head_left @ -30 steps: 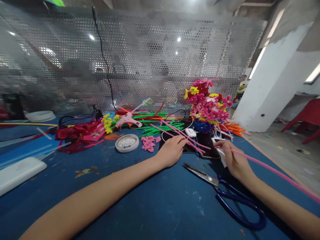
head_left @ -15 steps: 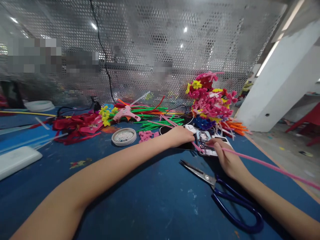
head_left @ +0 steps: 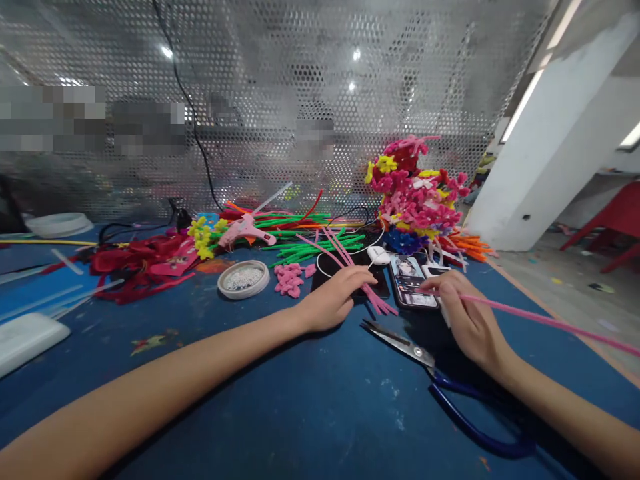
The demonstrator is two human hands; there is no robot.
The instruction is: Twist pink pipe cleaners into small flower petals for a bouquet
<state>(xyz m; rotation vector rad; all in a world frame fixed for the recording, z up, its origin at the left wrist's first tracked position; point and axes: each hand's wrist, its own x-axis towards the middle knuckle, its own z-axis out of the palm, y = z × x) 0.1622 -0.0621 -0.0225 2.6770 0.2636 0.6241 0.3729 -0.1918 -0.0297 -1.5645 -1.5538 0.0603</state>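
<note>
My right hand pinches one long pink pipe cleaner between thumb and fingertips; its length runs off to the right. Beneath it stands or lies a phone with its screen lit. My left hand rests over a bundle of pink pipe cleaners, fingers stretched out across them; whether it grips any is partly hidden. The bundle lies on a dark flat device. Blue-handled scissors lie with blades parted on the table, between my two arms.
A lid of white beads and pink fuzzy pieces lie left of my hand. Behind are a pink glue gun, green pipe cleaners and red ribbons. A tall heap of fuzzy flowers stands before the perforated metal panel.
My left hand has drawn back toward the left, uncovering the near ends of the pink bundle. My right hand still holds its pipe cleaner. The view has shifted slightly.
</note>
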